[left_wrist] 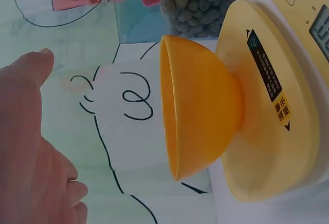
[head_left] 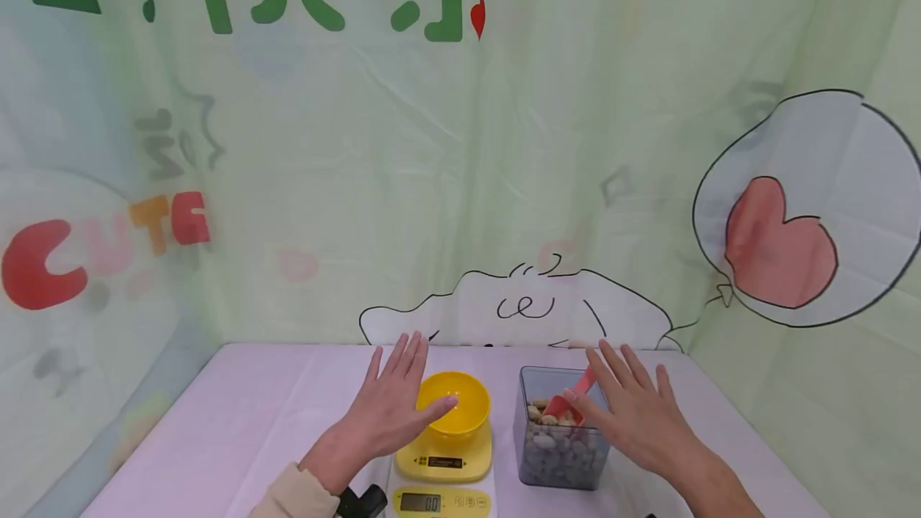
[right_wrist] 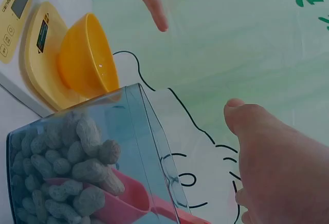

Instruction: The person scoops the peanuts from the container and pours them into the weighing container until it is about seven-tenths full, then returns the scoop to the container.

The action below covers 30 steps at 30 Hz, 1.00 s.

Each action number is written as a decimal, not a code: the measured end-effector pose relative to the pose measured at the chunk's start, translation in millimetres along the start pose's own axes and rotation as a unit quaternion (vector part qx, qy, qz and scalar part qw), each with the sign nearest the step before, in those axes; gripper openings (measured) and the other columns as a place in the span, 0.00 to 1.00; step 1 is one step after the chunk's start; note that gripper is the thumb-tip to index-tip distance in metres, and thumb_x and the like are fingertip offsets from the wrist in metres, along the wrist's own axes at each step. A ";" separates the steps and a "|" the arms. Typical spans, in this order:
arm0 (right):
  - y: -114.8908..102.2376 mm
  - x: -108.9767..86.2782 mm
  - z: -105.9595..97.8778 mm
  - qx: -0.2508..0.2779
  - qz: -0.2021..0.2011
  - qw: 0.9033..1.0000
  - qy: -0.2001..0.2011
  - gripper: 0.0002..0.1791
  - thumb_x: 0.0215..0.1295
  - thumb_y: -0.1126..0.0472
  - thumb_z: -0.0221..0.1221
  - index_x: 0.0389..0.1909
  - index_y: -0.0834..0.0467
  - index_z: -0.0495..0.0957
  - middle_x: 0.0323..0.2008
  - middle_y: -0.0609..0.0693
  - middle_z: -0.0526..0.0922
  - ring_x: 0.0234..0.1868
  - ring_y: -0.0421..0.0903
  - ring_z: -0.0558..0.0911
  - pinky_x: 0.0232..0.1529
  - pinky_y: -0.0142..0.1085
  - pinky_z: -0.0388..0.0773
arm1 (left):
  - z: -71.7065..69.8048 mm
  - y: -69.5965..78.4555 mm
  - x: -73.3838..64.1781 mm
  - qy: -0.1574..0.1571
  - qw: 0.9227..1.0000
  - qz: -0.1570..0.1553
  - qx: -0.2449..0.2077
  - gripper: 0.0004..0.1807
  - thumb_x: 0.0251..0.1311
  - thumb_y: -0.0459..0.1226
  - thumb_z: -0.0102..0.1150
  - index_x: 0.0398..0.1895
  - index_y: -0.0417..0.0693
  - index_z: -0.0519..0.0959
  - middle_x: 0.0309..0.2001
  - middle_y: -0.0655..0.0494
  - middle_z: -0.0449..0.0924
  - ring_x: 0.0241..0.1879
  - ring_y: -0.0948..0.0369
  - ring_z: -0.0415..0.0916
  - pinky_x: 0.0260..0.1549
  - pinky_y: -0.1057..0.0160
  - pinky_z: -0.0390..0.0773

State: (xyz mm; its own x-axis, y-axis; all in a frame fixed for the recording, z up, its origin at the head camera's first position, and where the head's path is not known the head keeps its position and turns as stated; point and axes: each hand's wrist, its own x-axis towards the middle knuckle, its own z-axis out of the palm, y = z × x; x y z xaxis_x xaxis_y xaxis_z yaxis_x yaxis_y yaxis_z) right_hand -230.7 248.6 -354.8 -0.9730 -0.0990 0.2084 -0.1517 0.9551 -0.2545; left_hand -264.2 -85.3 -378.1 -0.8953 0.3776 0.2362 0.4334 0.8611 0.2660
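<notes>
My left hand is raised with straight, spread fingers, its thumb overlapping the yellow bowl in the head view. That bowl sits on the platform of a yellow and white kitchen scale, and no contents show inside it. To the right stands a clear bluish square container of peanuts. A pink scoop lies in the peanuts, its handle leaning up past the rim. My right hand hovers beside and above the container, fingers spread and straight. Both hands hold nothing.
A pale tablecloth covers the table. Behind it and along the sides hangs a printed curtain with drawings and letters. The scale's display faces the near edge. A black strap mount is on the left wrist.
</notes>
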 end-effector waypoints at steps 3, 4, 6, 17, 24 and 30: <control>2.8 2.8 0.3 -0.005 -0.003 1.000 0.002 0.53 0.65 0.25 0.46 0.77 0.62 0.54 0.77 0.66 0.50 0.76 0.69 0.44 0.66 0.77 0.29 | 1.4 3.1 3.1 -0.004 1.000 0.002 -0.004 0.55 0.63 0.73 0.33 0.80 0.45 0.42 0.81 0.51 0.39 0.81 0.52 0.35 0.77 0.40 0.37; 3.9 3.9 0.3 -0.009 -0.003 1.000 0.002 0.53 0.65 0.25 0.46 0.76 0.62 0.54 0.77 0.67 0.51 0.76 0.70 0.45 0.65 0.77 0.30 | 1.7 4.6 4.3 -0.006 1.000 0.004 -0.006 0.55 0.63 0.73 0.33 0.80 0.45 0.41 0.81 0.51 0.39 0.81 0.52 0.36 0.77 0.40 0.37; 6.3 6.4 0.1 -0.017 -0.003 1.000 0.001 0.53 0.65 0.25 0.45 0.76 0.62 0.54 0.76 0.67 0.52 0.76 0.70 0.46 0.65 0.78 0.32 | 1.9 8.2 7.2 -0.009 1.000 0.010 -0.010 0.55 0.62 0.73 0.34 0.80 0.45 0.41 0.81 0.51 0.39 0.81 0.53 0.36 0.77 0.40 0.38; 15.8 26.3 1.4 0.091 -0.010 0.994 -0.060 0.42 0.77 0.39 0.42 0.75 0.69 0.52 0.72 0.72 0.60 0.71 0.72 0.61 0.64 0.69 0.62 | 8.0 35.7 24.7 -0.050 0.995 0.050 -0.067 0.56 0.61 0.74 0.35 0.80 0.47 0.40 0.81 0.53 0.39 0.80 0.57 0.39 0.78 0.45 0.41; 21.7 37.1 4.7 0.149 -0.021 0.988 -0.028 0.24 0.77 0.60 0.47 0.66 0.71 0.66 0.59 0.70 0.77 0.58 0.64 0.78 0.55 0.57 0.79 | 17.6 56.5 38.4 -0.077 0.993 0.071 -0.062 0.56 0.61 0.75 0.34 0.80 0.47 0.41 0.81 0.54 0.40 0.80 0.58 0.41 0.78 0.48 0.45; 27.1 45.7 8.0 0.178 0.009 0.984 -0.021 0.17 0.76 0.63 0.48 0.54 0.71 0.77 0.39 0.57 0.84 0.39 0.50 0.80 0.38 0.42 0.84 | 29.3 76.6 47.2 -0.100 0.991 0.080 -0.039 0.56 0.60 0.75 0.35 0.80 0.48 0.44 0.81 0.55 0.43 0.80 0.59 0.44 0.78 0.50 0.49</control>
State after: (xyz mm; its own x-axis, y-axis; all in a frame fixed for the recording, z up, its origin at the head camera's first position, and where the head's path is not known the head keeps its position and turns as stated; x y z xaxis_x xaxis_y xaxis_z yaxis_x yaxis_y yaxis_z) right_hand -280.7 267.8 -359.8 -0.9812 -0.1019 0.1638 -0.1788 0.7994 -0.5736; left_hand -276.3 8.4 -373.9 -0.8137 0.5739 0.0925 0.5709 0.7589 0.3135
